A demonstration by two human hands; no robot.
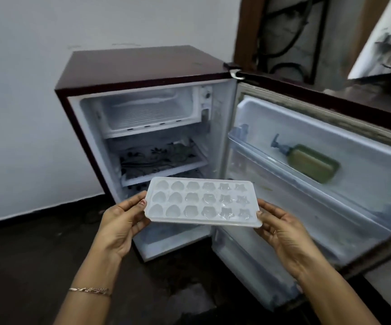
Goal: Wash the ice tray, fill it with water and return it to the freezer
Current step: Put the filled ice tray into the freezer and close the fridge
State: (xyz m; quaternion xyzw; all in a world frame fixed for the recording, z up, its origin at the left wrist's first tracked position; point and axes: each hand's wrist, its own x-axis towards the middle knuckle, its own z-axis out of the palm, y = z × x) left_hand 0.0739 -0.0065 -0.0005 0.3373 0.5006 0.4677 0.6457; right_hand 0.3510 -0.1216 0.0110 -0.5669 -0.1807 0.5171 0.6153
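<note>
You are holding the ice tray point(201, 202) before the open fridge point(142, 64), left hand point(121, 221) and right hand point(281, 231) each pinching a short end, probably readying it for the freezer compartment point(150, 113), though I cannot tell whether it is holding water.

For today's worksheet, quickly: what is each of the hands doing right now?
Left hand: grips the tray by its left end.
Right hand: grips the tray by its right end.
</note>
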